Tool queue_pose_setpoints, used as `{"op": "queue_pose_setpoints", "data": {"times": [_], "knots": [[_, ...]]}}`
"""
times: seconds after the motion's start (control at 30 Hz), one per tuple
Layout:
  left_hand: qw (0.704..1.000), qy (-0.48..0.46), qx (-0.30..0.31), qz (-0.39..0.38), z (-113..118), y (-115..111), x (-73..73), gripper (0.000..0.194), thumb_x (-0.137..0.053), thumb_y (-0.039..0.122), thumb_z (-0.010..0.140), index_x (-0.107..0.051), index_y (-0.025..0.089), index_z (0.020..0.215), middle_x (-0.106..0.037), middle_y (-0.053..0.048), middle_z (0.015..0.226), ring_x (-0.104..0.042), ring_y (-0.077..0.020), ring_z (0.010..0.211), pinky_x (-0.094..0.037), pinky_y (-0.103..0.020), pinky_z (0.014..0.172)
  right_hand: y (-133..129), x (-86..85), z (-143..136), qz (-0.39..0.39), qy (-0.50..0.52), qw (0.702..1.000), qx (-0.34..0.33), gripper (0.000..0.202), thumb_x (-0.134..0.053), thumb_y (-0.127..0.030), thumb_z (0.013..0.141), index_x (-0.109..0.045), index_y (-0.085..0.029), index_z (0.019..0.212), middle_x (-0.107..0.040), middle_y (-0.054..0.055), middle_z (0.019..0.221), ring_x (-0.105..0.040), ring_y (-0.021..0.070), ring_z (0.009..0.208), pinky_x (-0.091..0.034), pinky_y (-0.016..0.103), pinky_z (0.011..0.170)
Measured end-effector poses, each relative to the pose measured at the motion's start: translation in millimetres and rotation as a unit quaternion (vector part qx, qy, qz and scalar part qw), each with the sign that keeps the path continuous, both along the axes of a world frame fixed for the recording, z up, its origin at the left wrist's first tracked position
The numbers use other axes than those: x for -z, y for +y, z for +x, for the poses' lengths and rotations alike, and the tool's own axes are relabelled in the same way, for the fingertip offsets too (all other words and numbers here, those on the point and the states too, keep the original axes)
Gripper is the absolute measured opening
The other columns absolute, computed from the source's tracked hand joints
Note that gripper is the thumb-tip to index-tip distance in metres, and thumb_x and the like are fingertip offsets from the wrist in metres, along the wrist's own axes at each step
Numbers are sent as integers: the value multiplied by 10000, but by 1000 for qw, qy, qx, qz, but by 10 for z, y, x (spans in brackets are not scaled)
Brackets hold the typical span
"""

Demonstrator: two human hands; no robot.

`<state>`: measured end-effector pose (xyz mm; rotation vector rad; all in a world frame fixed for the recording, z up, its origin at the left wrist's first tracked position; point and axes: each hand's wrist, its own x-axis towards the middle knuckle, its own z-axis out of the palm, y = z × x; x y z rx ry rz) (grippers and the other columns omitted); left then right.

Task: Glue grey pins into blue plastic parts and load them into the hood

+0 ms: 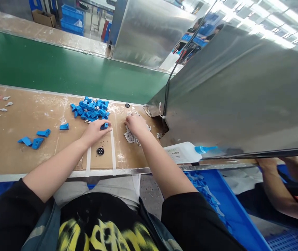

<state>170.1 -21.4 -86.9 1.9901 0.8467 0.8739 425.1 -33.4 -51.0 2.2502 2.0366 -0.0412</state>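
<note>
My left hand (96, 131) is closed around a small blue plastic piece (104, 126), held between thumb and fingers just above the table. Behind it lies a heap of similar blue plastic pieces (91, 109), with a few pale bits among them. Over a pile of small light-grey pieces (132, 136), my right hand (136, 124) reaches down with its fingers drawn together; whatever is at its fingertips is too small to make out. Several loose blue pieces (37, 143) lie on the table to the left.
A cardboard-covered table (46, 157) carries a round black disc (100, 151) between tape strips. Beyond runs a green conveyor belt (60, 66). At right stand a metal panel (230, 94) and a white glue bottle (181, 152). A blue bin (232, 205) sits below, near another person's arms (277, 184).
</note>
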Motion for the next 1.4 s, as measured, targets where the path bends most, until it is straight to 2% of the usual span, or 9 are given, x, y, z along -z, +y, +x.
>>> {"op": "queue_pose_setpoints", "data": {"times": [0.1,0.3,0.43,0.5,0.63,0.73,0.9,1.03,1.4], "knots": [[1000,-11,0,-13,-1,15,24,208,-772,386,911,-772,232,1051,-777,-51,1132,-702,-260,1094,-507,-391,1022,-36,55,19,3,6,1000,-1,242,-596,-289,1017,-761,-152,1129,-684,187,1229,-682,299,1084,-508,366,840],[999,-38,22,-3,-4,-10,36,307,-724,458,948,-774,254,1172,-751,-62,1190,-685,-247,1142,-496,-383,1068,-62,88,93,3,10,1000,-29,200,-602,-255,995,-760,-147,1055,-683,191,1197,-682,304,1064,-516,380,854],[999,-17,16,-37,-14,-59,-10,414,-675,542,980,-692,269,1291,-722,-61,1317,-660,-265,1235,-469,-403,1093,-100,85,108,74,157,984,-34,142,-615,-209,953,-737,-150,993,-721,143,1071,-672,263,998,-521,393,895],[998,-16,-18,-66,-14,-82,-41,449,-697,598,950,-664,258,1242,-735,-59,1260,-672,-275,1196,-487,-394,1017,-196,108,62,111,337,935,-17,181,-650,-309,947,-735,-166,1018,-724,80,935,-660,216,853,-546,381,845],[993,-50,-68,-80,-2,-95,-80,446,-723,655,905,-661,221,991,-741,-28,1027,-682,-238,1012,-467,-341,883,-553,194,-175,77,647,757,38,436,-746,-573,874,-744,-211,1117,-721,28,879,-677,167,736,-608,360,771],[994,-51,-62,-72,14,-83,-79,461,-699,665,912,-688,205,879,-693,-5,844,-610,-190,803,-418,-320,759,-850,248,-422,44,702,709,45,393,-795,-569,853,-771,-234,1058,-752,45,958,-727,183,843,-629,374,841],[991,-95,-45,-77,56,-73,-49,407,-521,540,1034,-611,196,835,-658,-9,848,-575,-174,819,-422,-316,799,-1152,271,-722,64,631,771,-57,236,-763,-475,921,-804,-252,985,-739,55,1022,-691,193,919,-587,353,821],[983,-104,-65,-137,81,-92,-59,156,-466,290,1003,-555,211,902,-648,-15,929,-585,-178,869,-453,-311,835,-1216,258,-801,46,556,819,-131,201,-667,-412,1007,-782,-259,1069,-754,61,1028,-701,215,960,-578,393,894],[982,-78,-61,-158,98,-103,-67,121,-470,164,906,-563,218,962,-642,-19,1002,-581,-188,933,-457,-327,909,-1225,136,-875,-5,447,850,-278,281,-465,-314,1109,-723,-240,1193,-715,97,1134,-703,222,1067,-576,388,974]]}}
